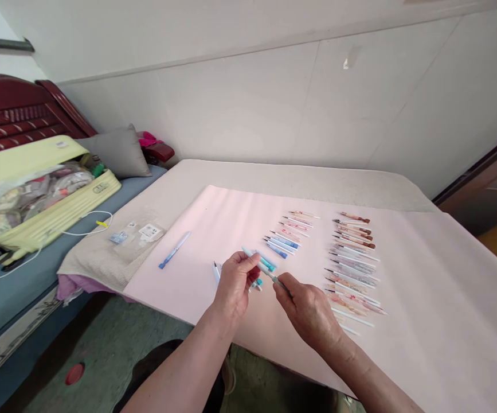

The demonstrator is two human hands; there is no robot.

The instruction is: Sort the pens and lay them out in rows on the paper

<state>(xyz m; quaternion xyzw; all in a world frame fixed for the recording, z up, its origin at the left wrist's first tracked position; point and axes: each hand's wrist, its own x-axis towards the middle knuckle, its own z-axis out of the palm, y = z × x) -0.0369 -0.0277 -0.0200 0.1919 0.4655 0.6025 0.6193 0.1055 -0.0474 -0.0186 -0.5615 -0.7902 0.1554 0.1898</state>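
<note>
My left hand (234, 282) pinches the pale end of a slim pen (267, 272) between thumb and fingers. The other end of this pen is gripped in my right hand (307, 308), which covers part of it. Just behind my hands, teal-and-white pens (267, 263) lie on the pink sheet (179, 292). More pens with dark tips (216, 272) show left of my left wrist, partly hidden by it. A blue-and-white pen (174, 250) lies apart at the left.
Blue pens (281, 243) and pink ones lie in a slanting row beyond my hands. A longer row of brown, clear and peach pens (355, 267) is at the right. Clear plastic packaging (139, 234) lies left, near a yellow box (46, 195) on a bed.
</note>
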